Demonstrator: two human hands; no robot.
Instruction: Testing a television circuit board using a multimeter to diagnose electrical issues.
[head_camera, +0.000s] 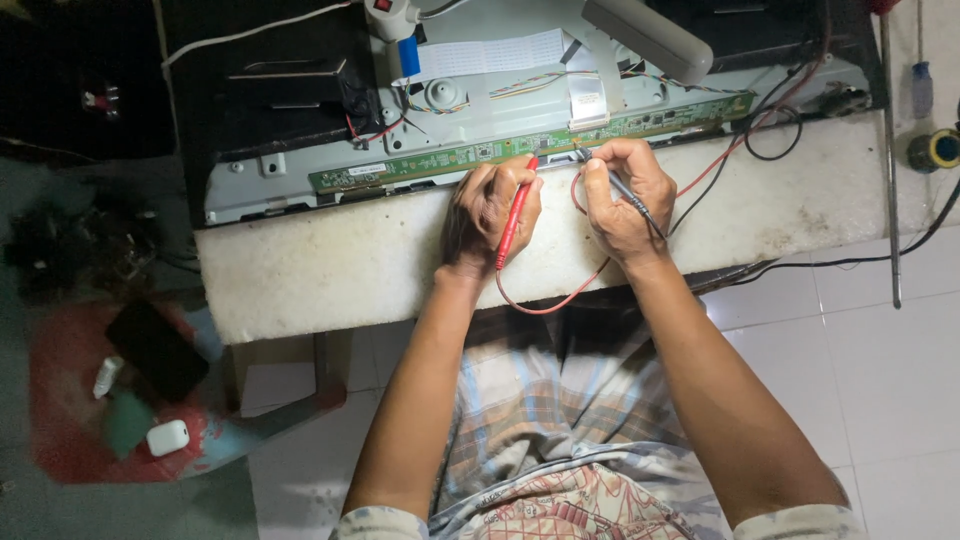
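Here, a white foam slab (330, 265), rough and stained, rests over a pale tiled floor (880, 350) and carries an opened flat-panel chassis (480, 115) of grey pressed metal. Along the chassis's near edge runs a narrow green circuit strip (450, 155). The left hand (490, 210) is closed, pen-fashion, around a slim red test probe (514, 222), tip touching the strip. The right hand (625, 195) is likewise curled about a thin black test probe (632, 197), tip just beside the red one. A red lead (545, 305) loops down past the slab's front edge; a black lead (830, 262) trails off to the right. At lower left, a red stool (60, 400) holds a dark phone (157, 350) and a small white case (167, 437).
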